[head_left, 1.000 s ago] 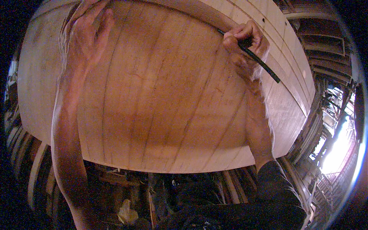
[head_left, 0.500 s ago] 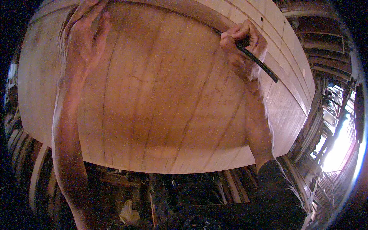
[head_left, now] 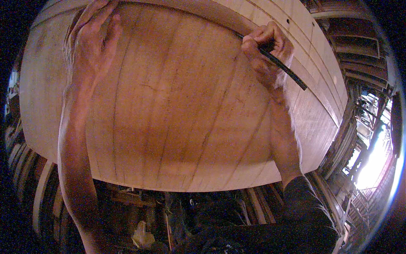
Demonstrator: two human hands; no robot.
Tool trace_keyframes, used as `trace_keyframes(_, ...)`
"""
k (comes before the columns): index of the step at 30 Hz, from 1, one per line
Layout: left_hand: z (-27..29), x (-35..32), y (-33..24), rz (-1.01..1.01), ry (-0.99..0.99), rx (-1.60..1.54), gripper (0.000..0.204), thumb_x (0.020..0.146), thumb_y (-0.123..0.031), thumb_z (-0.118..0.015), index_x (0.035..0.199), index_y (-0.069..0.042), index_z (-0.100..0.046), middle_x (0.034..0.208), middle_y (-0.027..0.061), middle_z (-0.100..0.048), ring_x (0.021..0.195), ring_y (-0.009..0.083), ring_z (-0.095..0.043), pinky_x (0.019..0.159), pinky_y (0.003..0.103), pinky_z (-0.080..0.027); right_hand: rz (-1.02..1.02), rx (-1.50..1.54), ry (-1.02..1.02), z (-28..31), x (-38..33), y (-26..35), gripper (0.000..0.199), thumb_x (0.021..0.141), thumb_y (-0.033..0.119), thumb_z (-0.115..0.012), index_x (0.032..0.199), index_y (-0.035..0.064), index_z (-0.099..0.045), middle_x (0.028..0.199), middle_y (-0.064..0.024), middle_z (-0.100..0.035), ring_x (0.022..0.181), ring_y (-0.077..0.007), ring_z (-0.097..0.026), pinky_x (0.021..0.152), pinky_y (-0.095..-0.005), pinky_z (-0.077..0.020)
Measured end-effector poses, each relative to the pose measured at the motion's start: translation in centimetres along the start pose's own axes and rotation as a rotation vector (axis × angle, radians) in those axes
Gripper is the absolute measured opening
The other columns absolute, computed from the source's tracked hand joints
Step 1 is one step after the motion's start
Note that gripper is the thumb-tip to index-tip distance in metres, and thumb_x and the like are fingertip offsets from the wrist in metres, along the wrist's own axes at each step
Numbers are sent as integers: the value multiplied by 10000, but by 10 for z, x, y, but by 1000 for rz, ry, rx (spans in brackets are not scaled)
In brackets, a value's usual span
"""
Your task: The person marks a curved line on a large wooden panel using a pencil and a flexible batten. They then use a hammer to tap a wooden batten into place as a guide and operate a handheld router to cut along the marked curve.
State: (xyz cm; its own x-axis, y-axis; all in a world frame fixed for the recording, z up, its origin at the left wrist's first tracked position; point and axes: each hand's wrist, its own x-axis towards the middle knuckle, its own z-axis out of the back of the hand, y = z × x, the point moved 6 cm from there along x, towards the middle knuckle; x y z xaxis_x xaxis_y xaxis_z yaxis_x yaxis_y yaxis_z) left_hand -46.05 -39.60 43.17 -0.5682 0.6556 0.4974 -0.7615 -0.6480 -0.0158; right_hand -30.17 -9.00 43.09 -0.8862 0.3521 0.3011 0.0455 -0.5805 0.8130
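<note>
Head view: left hand [head_left: 91, 46] lies open, flat on the wooden panel [head_left: 177, 118]; right hand [head_left: 268, 48] grips a dark pencil [head_left: 283, 67].

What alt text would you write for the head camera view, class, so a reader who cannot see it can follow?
A person's right hand holds a dark pencil with its tip at a seam near the top of a large planked wooden panel, while the left hand lies flat on the boards. Stacked timber and a bright opening show around it.
</note>
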Motion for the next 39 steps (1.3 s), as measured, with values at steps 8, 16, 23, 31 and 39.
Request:
trace_keyframes(8, 9, -8, 4, 28, 29, 3, 376, 1016, -250, -541, 1313, -51, -654, 1358, 147, -634, 1300, 341, -556, 1133, 423, -402, -29, 279, 107, -22, -1, 9, 252, 772, 77, -789, 781, 83, -538, 732, -54, -641, 654, -152, -635, 610, -296, -527)
trace_keyframes(16, -10, -1, -1, 11, -1, -59, 371, 1010, -237, -545, 1312, -54, -655, 1366, 153, -631, 1301, 359, -552, 1134, 438, -396, -26, 240, 32, 3, -5, 4, 267, 832, 162, -747, 819, 84, -493, 793, -53, -592, 725, -123, -566, 675, -271, -480)
trace_keyframes(23, -4, -3, -14, 40, -81, -122, 350, 987, -190, -563, 1293, -57, -667, 1362, 158, -634, 1282, 361, -566, 1128, 447, -401, 86, 391, 29, 10, -18, -51, 269, 949, 313, -665, 989, 68, -560, 912, -74, -628, 805, -168, -587, 721, -314, -488)
trace_keyframes(31, -6, 11, -11, 30, 5, -130, 403, 967, -287, -595, 1284, -47, -666, 1330, 182, -643, 1296, 349, -557, 1145, 455, -381, -84, 369, -49, 45, -12, -50, 259, 867, 137, -669, 787, 117, -423, 726, -9, -478, 659, -100, -475, 605, -247, -419)
trace_keyframes(39, -5, -18, 180, 155, -8, -167, 472, 1028, -372, -524, 1410, -105, -596, 1398, 152, -603, 1324, 335, -533, 1147, 432, -373, -218, 472, 29, 34, -3, -45, 254, 882, 135, -683, 818, 121, -437, 753, 3, -474, 676, -97, -476, 604, -232, -444)
